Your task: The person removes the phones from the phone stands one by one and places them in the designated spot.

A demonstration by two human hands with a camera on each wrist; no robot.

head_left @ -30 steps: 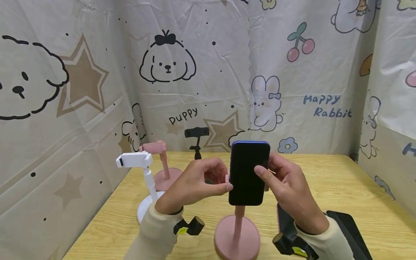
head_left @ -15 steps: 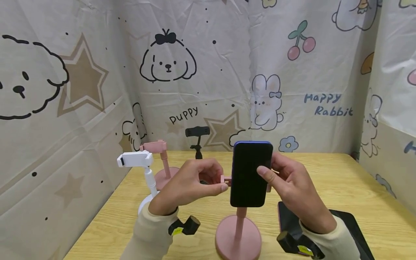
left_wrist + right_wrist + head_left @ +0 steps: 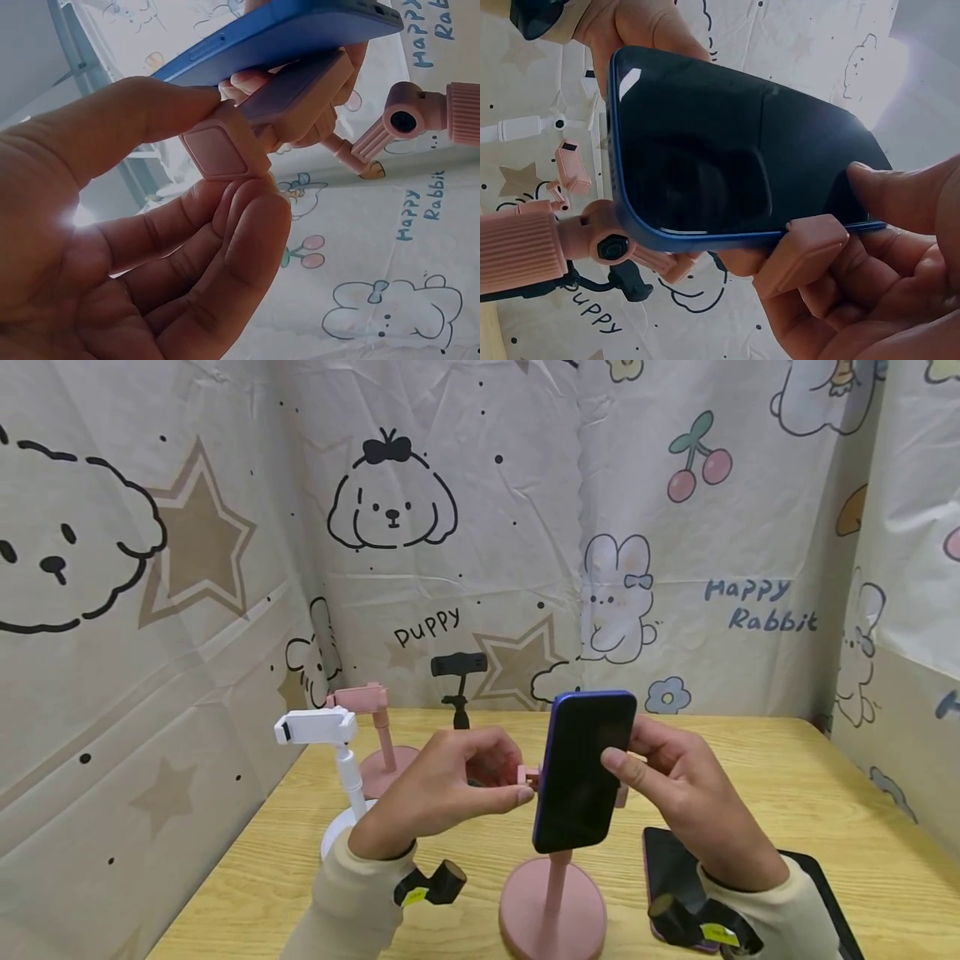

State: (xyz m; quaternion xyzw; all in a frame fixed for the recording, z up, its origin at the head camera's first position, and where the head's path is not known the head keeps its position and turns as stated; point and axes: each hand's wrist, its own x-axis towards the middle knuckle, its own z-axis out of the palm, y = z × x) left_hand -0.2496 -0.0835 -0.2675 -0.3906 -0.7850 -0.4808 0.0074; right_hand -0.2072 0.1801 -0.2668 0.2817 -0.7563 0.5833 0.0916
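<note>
A blue phone with a dark screen point(image 3: 587, 768) stands upright and a little tilted before the holder of a pink phone stand point(image 3: 553, 906). My right hand point(image 3: 678, 797) grips the phone by its right side, thumb on the screen and fingers behind. With thumb and fingers, my left hand point(image 3: 450, 785) pinches the left end of the pink clamp point(image 3: 219, 146), which is pulled out past the phone's edge. In the left wrist view a gap shows between the phone's back and the clamp's inner face. The clamp's other end point(image 3: 802, 253) lies along the phone's edge by my right fingers.
To the left stand a white phone stand point(image 3: 348, 777) and another pink stand point(image 3: 384, 735). A black stand point(image 3: 459, 681) is at the back. Dark flat devices point(image 3: 670, 868) lie under my right forearm. Printed cloth point(image 3: 517, 527) walls the wooden table point(image 3: 750, 777).
My left hand has drawn the clamp's end outward, away from the phone's left edge. The phone has shifted slightly right and tilted, showing more of its blue side.
</note>
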